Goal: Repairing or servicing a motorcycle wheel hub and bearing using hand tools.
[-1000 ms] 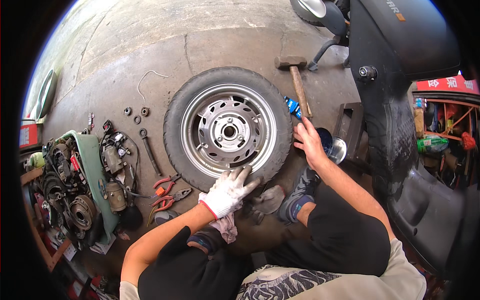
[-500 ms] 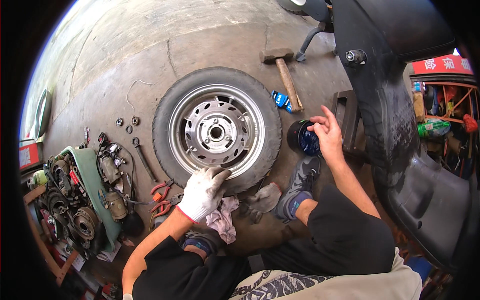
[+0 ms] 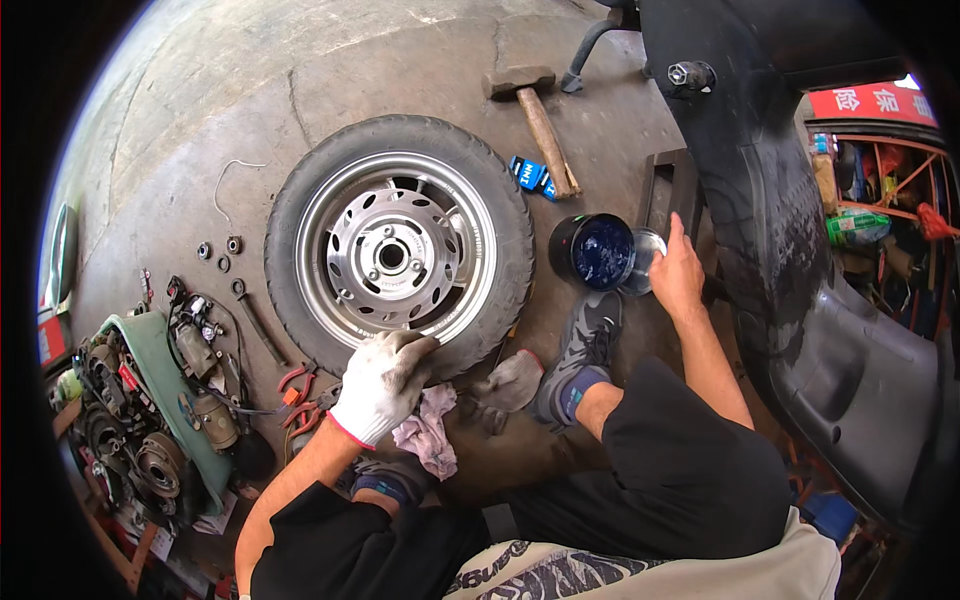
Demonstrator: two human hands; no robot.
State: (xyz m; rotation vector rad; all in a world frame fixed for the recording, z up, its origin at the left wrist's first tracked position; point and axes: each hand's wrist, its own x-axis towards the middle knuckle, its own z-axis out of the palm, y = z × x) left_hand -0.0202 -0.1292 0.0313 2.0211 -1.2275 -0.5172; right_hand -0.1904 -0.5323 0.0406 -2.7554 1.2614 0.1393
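Note:
A wheel (image 3: 480, 210), black tyre on a silver rim with a slotted brake disc (image 3: 350, 215), lies before me. My left hand (image 3: 385, 380), in a white glove, has its fingers bent over the rim's near edge. To the right stands a black tub (image 3: 565, 250), uncovered, its dark blue grease (image 3: 603, 250) in view. My right hand (image 3: 680, 275) is bare and pinches a clear round lid (image 3: 640, 280) beside the tub. Part of the lid is behind the fingers. A pink rag (image 3: 430, 430) and a spare glove (image 3: 512, 380) lie near the tyre.
A hammer (image 3: 540, 125) and a blue box (image 3: 530, 176) lie beyond the tub. A black scooter body (image 3: 760, 240) rises at the right. At left are a long bolt (image 3: 260, 325), red-handled pliers (image 3: 300, 410), and a green-edged tray (image 3: 180, 400) heaped with parts.
My right hand has moved from over the tub to its right side, drawing the clear lid off the grease. The left hand keeps its place on the wheel. The view has shifted slightly.

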